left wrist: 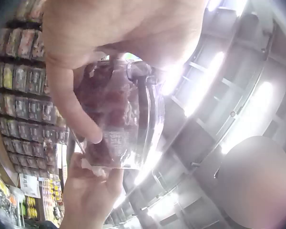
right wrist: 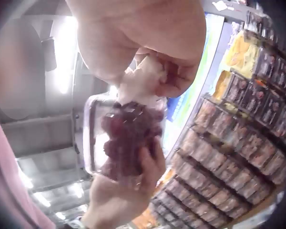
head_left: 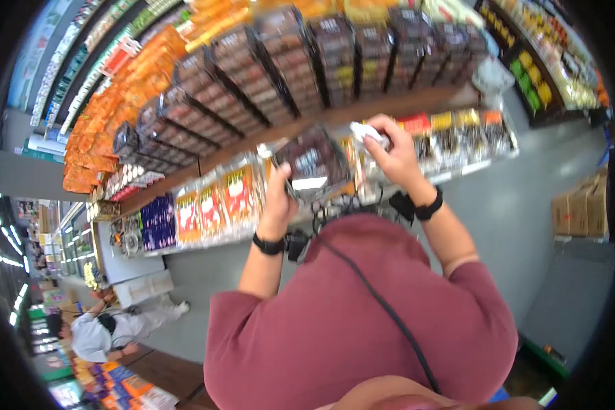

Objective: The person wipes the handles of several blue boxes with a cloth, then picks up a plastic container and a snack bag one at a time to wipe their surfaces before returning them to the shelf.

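Note:
My left hand (head_left: 277,198) grips a clear plastic box (head_left: 312,157) by its side, in front of the shelf. Dark red, lumpy pieces fill the box (right wrist: 128,143), and pale print shows on its face in the left wrist view. Its wall (left wrist: 117,117) is shiny, with the left fingers curled round it. In my right hand (head_left: 398,157), a crumpled white tissue or cloth (head_left: 369,135) is pinched between thumb and fingers. Seen from the right wrist, this white wad (right wrist: 144,78) overlaps the upper end of the box.
Rows of similar boxes (head_left: 236,85) stand on the display ahead, with orange packets (head_left: 113,109) to their left. Hanging bags (head_left: 212,205) line a lower shelf. At left, another person (head_left: 109,331) is in the aisle. Cardboard boxes (head_left: 581,205) are stacked at right.

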The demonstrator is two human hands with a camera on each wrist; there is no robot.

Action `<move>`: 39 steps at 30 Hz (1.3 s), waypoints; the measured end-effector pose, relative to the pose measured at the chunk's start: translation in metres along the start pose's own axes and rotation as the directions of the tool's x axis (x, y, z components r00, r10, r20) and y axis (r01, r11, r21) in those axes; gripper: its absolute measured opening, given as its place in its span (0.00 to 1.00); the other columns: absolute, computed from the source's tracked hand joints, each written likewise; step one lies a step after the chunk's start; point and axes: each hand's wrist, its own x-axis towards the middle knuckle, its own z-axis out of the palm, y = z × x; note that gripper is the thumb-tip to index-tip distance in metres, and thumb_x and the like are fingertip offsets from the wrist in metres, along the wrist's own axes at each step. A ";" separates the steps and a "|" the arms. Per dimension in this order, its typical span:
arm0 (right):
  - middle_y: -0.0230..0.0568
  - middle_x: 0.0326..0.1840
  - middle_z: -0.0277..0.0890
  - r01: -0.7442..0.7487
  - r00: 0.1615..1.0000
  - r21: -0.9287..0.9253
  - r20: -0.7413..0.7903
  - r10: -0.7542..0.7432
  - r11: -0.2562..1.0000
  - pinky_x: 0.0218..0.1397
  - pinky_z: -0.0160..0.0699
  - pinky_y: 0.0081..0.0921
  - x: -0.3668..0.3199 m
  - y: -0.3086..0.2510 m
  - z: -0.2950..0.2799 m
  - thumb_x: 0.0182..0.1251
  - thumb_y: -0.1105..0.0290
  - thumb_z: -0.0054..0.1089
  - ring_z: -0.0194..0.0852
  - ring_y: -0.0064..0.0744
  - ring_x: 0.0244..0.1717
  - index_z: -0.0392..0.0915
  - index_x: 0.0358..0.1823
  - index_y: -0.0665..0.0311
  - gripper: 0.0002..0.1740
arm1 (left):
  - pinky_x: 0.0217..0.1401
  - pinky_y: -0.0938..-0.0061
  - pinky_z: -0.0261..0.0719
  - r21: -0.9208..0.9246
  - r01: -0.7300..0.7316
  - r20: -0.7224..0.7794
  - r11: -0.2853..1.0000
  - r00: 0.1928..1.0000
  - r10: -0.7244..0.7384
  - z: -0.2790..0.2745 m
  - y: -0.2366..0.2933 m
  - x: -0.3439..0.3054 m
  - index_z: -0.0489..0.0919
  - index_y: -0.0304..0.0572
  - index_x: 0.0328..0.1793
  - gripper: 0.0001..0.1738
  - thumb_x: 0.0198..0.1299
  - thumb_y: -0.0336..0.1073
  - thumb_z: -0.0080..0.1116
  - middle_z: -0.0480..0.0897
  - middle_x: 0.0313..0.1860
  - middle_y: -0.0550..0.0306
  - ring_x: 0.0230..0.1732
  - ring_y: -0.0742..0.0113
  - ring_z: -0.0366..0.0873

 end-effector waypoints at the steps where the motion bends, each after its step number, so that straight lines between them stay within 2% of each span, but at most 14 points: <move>1: 0.40 0.40 0.79 0.006 0.999 0.065 0.052 -0.010 0.998 0.49 0.74 0.27 -0.003 -0.009 0.002 0.65 0.75 0.64 0.77 0.32 0.41 0.78 0.44 0.68 0.08 | 0.48 0.56 0.90 -0.043 0.072 0.018 0.996 0.997 -0.071 0.015 0.011 -0.003 0.66 0.32 0.75 0.33 0.72 0.49 0.45 0.80 0.64 0.42 0.58 0.48 0.84; 3: 0.40 0.39 0.79 0.125 0.992 0.067 0.022 -0.127 0.990 0.48 0.74 0.27 -0.001 -0.022 0.002 0.64 0.76 0.65 0.78 0.34 0.40 0.78 0.43 0.68 0.08 | 0.39 0.58 0.91 -0.010 0.094 0.045 0.995 0.995 -0.094 0.035 0.018 -0.002 0.67 0.33 0.74 0.33 0.72 0.51 0.47 0.81 0.62 0.42 0.54 0.49 0.86; 5: 0.41 0.38 0.79 0.243 0.970 0.029 0.009 -0.244 0.970 0.46 0.75 0.28 -0.006 -0.034 -0.003 0.62 0.76 0.67 0.78 0.38 0.39 0.78 0.42 0.67 0.09 | 0.69 0.57 0.79 -0.084 0.147 0.104 0.986 0.985 -0.138 0.044 0.016 -0.008 0.66 0.32 0.74 0.30 0.73 0.43 0.54 0.78 0.66 0.45 0.64 0.56 0.79; 9: 0.44 0.39 0.80 0.271 0.957 0.089 0.081 -0.278 0.959 0.46 0.77 0.31 -0.026 -0.036 -0.023 0.59 0.77 0.69 0.80 0.42 0.39 0.79 0.42 0.67 0.10 | 0.68 0.60 0.79 -0.011 -0.009 0.011 1.000 1.000 0.009 0.067 0.012 -0.017 0.67 0.34 0.75 0.30 0.73 0.44 0.56 0.80 0.63 0.49 0.61 0.59 0.81; 10: 0.44 0.40 0.81 0.288 0.951 0.093 0.093 -0.296 0.953 0.46 0.79 0.33 -0.029 -0.036 -0.029 0.56 0.78 0.70 0.81 0.43 0.41 0.80 0.42 0.66 0.12 | 0.66 0.59 0.79 0.054 -0.015 -0.039 0.998 0.999 0.017 0.070 0.006 -0.020 0.70 0.35 0.72 0.32 0.74 0.54 0.52 0.80 0.63 0.46 0.62 0.55 0.81; 13: 0.45 0.40 0.81 0.313 0.916 0.147 0.215 -0.339 0.938 0.46 0.80 0.34 -0.029 -0.036 -0.048 0.53 0.77 0.72 0.82 0.45 0.43 0.80 0.42 0.66 0.14 | 0.65 0.58 0.80 -0.058 0.112 -0.012 0.992 0.993 -0.113 0.070 -0.006 -0.020 0.70 0.36 0.72 0.33 0.74 0.55 0.51 0.80 0.63 0.45 0.61 0.54 0.81; 18: 0.44 0.40 0.80 0.411 0.839 0.130 0.332 -0.430 0.902 0.43 0.80 0.35 -0.024 -0.041 -0.061 0.51 0.76 0.75 0.82 0.46 0.41 0.81 0.41 0.63 0.15 | 0.31 0.65 0.79 -0.094 0.118 -0.067 0.988 0.990 -0.125 0.088 -0.003 -0.021 0.76 0.46 0.66 0.32 0.71 0.63 0.48 0.86 0.53 0.51 0.45 0.55 0.86; 21: 0.44 0.39 0.80 0.391 0.857 0.209 0.273 -0.437 0.896 0.42 0.79 0.35 -0.017 -0.046 -0.063 0.52 0.76 0.74 0.81 0.46 0.39 0.81 0.40 0.63 0.14 | 0.25 0.67 0.81 -0.075 0.136 0.072 0.988 0.989 -0.130 0.087 0.000 -0.026 0.70 0.36 0.71 0.38 0.71 0.63 0.47 0.84 0.57 0.46 0.45 0.58 0.86; 23: 0.42 0.36 0.78 0.472 0.855 0.130 0.173 -0.488 0.872 0.41 0.77 0.34 -0.006 -0.046 -0.061 0.57 0.76 0.71 0.78 0.45 0.37 0.79 0.39 0.65 0.10 | 0.49 0.64 0.88 -0.084 0.066 -0.058 0.994 0.996 -0.071 0.092 -0.006 -0.034 0.70 0.35 0.72 0.35 0.71 0.56 0.54 0.83 0.60 0.45 0.52 0.57 0.86; 25: 0.42 0.36 0.78 0.350 0.895 0.180 0.225 -0.385 0.919 0.43 0.77 0.32 0.002 -0.042 -0.064 0.58 0.75 0.70 0.79 0.41 0.38 0.79 0.39 0.67 0.09 | 0.59 0.60 0.86 0.040 0.041 -0.148 0.998 0.988 -0.035 0.103 -0.009 -0.044 0.70 0.34 0.72 0.34 0.71 0.53 0.56 0.83 0.60 0.46 0.55 0.57 0.85; 33: 0.39 0.36 0.80 0.225 0.934 0.233 0.226 -0.278 0.946 0.44 0.75 0.26 0.005 -0.026 -0.045 0.64 0.71 0.67 0.79 0.30 0.39 0.80 0.41 0.68 0.09 | 0.58 0.63 0.86 -0.008 -0.030 -0.096 1.000 0.995 0.029 0.088 -0.013 -0.059 0.70 0.34 0.72 0.33 0.71 0.51 0.57 0.82 0.61 0.47 0.57 0.59 0.84; 36: 0.30 0.39 0.81 -0.217 0.931 0.448 0.363 0.046 0.867 0.38 0.79 0.19 -0.001 -0.021 -0.042 0.73 0.69 0.63 0.79 0.17 0.36 0.77 0.49 0.65 0.10 | 0.66 0.61 0.81 0.080 -0.075 -0.151 0.994 0.985 0.087 0.107 -0.012 -0.066 0.65 0.37 0.77 0.37 0.68 0.47 0.62 0.78 0.67 0.48 0.64 0.58 0.79; 37: 0.32 0.41 0.81 -0.351 0.899 0.528 0.420 0.122 0.774 0.36 0.81 0.17 -0.003 -0.017 -0.041 0.75 0.69 0.61 0.80 0.17 0.32 0.77 0.50 0.64 0.08 | 0.71 0.61 0.75 0.094 -0.118 0.018 0.988 0.993 0.117 0.111 -0.006 -0.062 0.60 0.37 0.82 0.43 0.67 0.48 0.64 0.76 0.70 0.48 0.68 0.58 0.75; 39: 0.33 0.43 0.81 -0.394 0.897 0.617 0.418 0.139 0.681 0.37 0.82 0.17 -0.002 -0.011 -0.039 0.76 0.68 0.60 0.80 0.16 0.36 0.76 0.49 0.64 0.08 | 0.75 0.63 0.68 0.113 -0.172 0.078 0.979 0.983 0.164 0.116 -0.008 -0.064 0.54 0.37 0.85 0.49 0.66 0.50 0.65 0.72 0.73 0.48 0.72 0.60 0.70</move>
